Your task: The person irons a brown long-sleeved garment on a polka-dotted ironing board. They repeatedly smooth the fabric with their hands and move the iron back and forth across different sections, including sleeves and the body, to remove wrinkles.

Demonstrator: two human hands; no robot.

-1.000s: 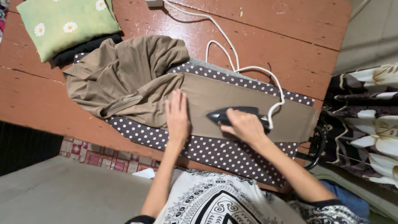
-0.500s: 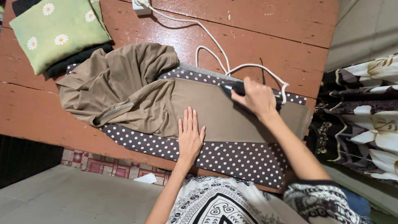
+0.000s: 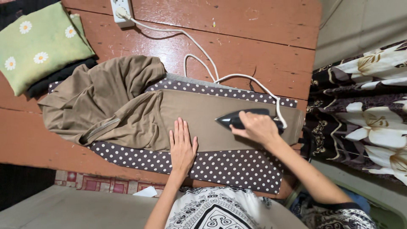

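— On the far left, what sits there?

— A green cushion with white daisies on the red-brown wooden floor, a dark cloth under it. Just beside it lies the bunched upper part of a soft tan knit garment, crumpled in loose folds.

— And further along?

— One leg of the garment is spread flat over a brown mat with white polka dots. The left hand lies on it near the front edge, palm down, fingers straight and close together, gripping nothing — only pressing the cloth.

— The other hand?

— The right hand is closed around the handle of a dark pointed electric iron, whose sole rests on the flat leg, tip aimed at the bunched part. Its white cord loops across the boards to a white wall socket at the top. To the right hangs a dark floral fabric with large pale blossoms.

— How would that cloth handle?

— Light and limp, I judge — stretchy, apt to slide and wrinkle on the mat. A flat palm holds it better than a pinch. The iron looks solid and weighty; its handle is the only safe hold.
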